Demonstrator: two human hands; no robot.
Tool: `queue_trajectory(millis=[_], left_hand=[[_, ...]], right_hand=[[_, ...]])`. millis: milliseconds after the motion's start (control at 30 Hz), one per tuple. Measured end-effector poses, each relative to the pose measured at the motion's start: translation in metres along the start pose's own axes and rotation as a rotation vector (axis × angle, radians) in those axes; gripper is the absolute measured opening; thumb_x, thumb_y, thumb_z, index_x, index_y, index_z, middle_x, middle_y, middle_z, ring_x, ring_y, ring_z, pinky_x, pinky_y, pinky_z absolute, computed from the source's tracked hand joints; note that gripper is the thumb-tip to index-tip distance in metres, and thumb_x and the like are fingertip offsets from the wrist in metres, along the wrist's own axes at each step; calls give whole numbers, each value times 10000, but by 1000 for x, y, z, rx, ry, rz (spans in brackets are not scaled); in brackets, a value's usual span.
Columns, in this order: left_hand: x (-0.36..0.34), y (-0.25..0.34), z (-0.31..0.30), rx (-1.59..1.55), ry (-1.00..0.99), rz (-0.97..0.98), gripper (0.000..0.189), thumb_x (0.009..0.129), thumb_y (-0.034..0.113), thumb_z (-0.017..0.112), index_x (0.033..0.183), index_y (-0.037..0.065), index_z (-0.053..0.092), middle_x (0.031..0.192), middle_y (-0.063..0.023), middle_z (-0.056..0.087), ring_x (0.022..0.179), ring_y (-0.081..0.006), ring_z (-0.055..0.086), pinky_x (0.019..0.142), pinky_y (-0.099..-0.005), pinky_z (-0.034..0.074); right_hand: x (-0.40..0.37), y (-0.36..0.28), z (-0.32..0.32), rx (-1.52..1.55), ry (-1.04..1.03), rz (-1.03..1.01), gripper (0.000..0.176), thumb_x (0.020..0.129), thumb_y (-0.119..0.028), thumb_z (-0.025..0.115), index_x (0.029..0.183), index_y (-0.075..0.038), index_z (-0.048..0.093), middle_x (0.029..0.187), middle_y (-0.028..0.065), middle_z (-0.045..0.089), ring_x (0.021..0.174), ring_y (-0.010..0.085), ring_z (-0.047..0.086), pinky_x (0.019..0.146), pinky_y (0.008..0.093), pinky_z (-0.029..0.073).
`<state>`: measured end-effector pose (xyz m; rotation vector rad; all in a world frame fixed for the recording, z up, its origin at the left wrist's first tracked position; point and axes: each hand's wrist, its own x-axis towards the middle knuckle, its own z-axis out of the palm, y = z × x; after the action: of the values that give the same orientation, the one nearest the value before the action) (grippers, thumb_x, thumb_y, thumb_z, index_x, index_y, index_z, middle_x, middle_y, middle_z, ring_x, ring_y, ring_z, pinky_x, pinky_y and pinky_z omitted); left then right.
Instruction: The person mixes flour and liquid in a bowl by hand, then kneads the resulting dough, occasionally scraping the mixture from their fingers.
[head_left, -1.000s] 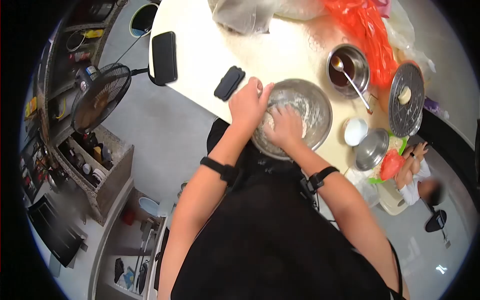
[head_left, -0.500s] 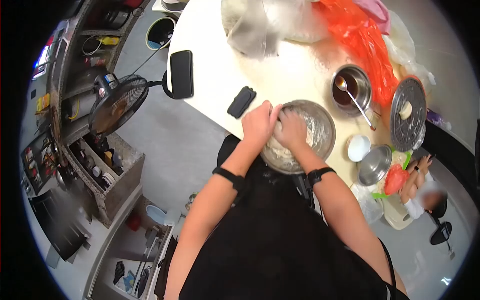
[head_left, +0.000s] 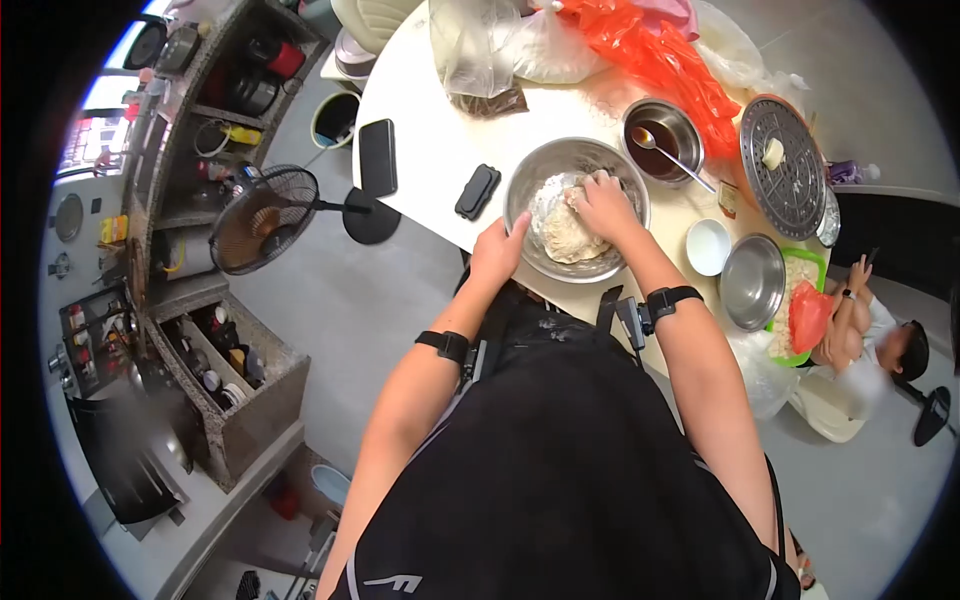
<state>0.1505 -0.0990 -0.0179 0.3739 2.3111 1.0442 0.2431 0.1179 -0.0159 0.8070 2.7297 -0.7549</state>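
A steel bowl (head_left: 635, 190) on the pale table (head_left: 425, 215) holds a rough lump of dough (head_left: 568, 232) with dry flour beside it. My left hand (head_left: 497, 250) is at the bowl's near left rim, its thumb and fingers wrapped on the edge. Inside the bowl, my right hand (head_left: 606, 208) has curled fingers pressed into the dough's upper right side. To the left of the bowl lie a small black case (head_left: 478, 192) and a black phone (head_left: 378, 158).
A pot of dark liquid (head_left: 690, 130) with a spoon, a white cup (head_left: 708, 247), an empty steel bowl (head_left: 752, 283) and a round dark tray (head_left: 785, 165) are at the right. Red plastic (head_left: 660, 60) lies behind. A fan (head_left: 265, 220) stands left; a person (head_left: 865, 330) sits right.
My left hand has moved off the dough to the bowl's left rim. My right hand is now on the dough's upper right side. The whole view has shifted.
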Motion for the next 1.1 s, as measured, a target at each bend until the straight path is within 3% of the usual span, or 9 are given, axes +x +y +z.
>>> queue_trajectory(millis=[67,167,267,533,667,800,867,1000,1100], left_hand=[[4,7,-13,47,-32,-66,589,971,565,666,914,-20,634,881,-256,701,880,-431,691,797,-495,514],[18,10,-6,83,-87,-115,571,962,535,669,904,-32,638,883,-274,693,879,-446,685,799,-501,513],[32,1,12,34,-92,-109,553,953,504,671,895,-45,641,884,-293,685,878,-461,679,800,-507,512],[46,-23,36,-163,-9,-90,504,929,422,678,870,-78,650,889,-342,664,875,-501,664,804,-524,508],[49,-32,44,-122,73,35,476,934,377,663,857,-92,648,870,-359,647,853,-531,635,794,-533,502],[32,8,32,-263,46,-53,398,951,303,679,831,-72,623,819,-320,639,777,-470,627,746,-505,500],[27,19,26,-171,75,10,414,974,281,686,788,-61,544,743,-279,578,685,-373,568,695,-484,471],[23,21,22,-196,46,-37,438,994,292,695,798,-50,504,731,-287,548,652,-340,448,664,-466,455],[25,33,22,-216,24,-62,403,995,265,704,811,-33,504,704,-244,545,634,-302,466,634,-448,450]], right_hand=[[3,-11,4,51,-25,112,586,1027,-485,552,1327,13,630,1402,274,575,1324,475,532,1100,566,450],[17,-6,9,78,82,137,538,1013,-465,574,1203,23,698,1216,319,693,1170,497,652,1023,600,497],[1,-24,-21,158,163,-20,428,968,-377,598,902,7,775,924,293,734,918,475,715,895,551,553],[-62,-52,-16,228,94,-250,321,976,-346,607,930,-45,709,959,207,709,932,401,684,780,515,543],[-70,-59,-7,67,271,-310,307,946,-366,634,953,-70,717,1020,150,711,991,356,677,798,490,547],[-56,-65,4,-6,339,-178,298,899,-367,676,1030,-101,709,1089,108,685,1054,336,644,888,505,519],[-54,-64,21,10,303,-86,331,880,-381,689,1051,-99,713,1095,98,691,1051,323,649,899,503,512],[-42,-48,41,-69,138,-126,373,847,-412,704,1040,-94,724,1081,104,693,1047,314,655,869,488,517],[-27,-38,43,-69,183,-194,336,813,-406,711,977,-114,735,1048,87,692,1006,307,657,825,477,508]])
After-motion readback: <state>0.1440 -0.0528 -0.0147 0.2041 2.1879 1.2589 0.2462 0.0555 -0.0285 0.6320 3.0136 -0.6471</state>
